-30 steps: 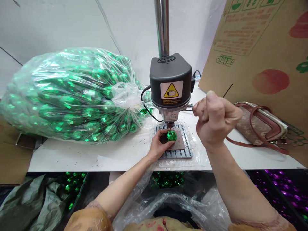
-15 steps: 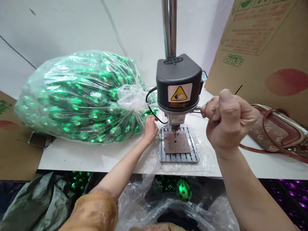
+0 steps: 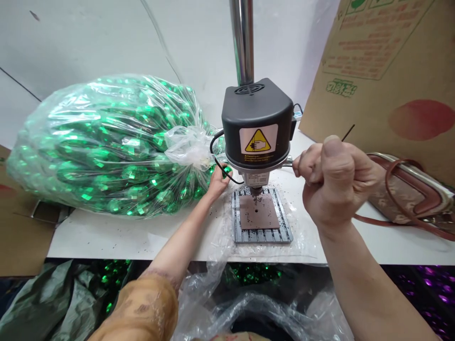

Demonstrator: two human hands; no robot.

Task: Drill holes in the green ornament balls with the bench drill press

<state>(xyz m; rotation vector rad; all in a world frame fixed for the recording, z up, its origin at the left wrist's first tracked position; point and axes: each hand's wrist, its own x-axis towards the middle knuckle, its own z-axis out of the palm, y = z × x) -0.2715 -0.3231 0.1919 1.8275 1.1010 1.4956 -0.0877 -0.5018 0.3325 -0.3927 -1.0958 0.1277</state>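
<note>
A black drill press (image 3: 258, 125) with a yellow warning label stands over a slotted metal base (image 3: 287, 234). On the base lies a brown square plate (image 3: 259, 219) with a small hole and dark shavings. My left hand (image 3: 218, 183) is left of the drill head, its fingers round a shiny green ornament (image 3: 226, 171), beside the knot of a clear bag. My right hand (image 3: 336, 177) is closed, to the right of the drill head, around the press's lever, whose metal part shows by the fingers. A thin dark rod sticks up behind that hand.
A big clear bag of green ornaments (image 3: 117, 151) lies on the white table (image 3: 142, 241) at the left. Cardboard boxes (image 3: 384, 80) stand at both sides. A patterned handbag (image 3: 394, 194) with a brown strap is at the right. Clear plastic (image 3: 199, 293) and green ornaments are below the table edge.
My left hand has moved slightly up and now shows a green ornament at its fingers. The green ornament seen below the table edge has gone from view. The whole view has shifted slightly.
</note>
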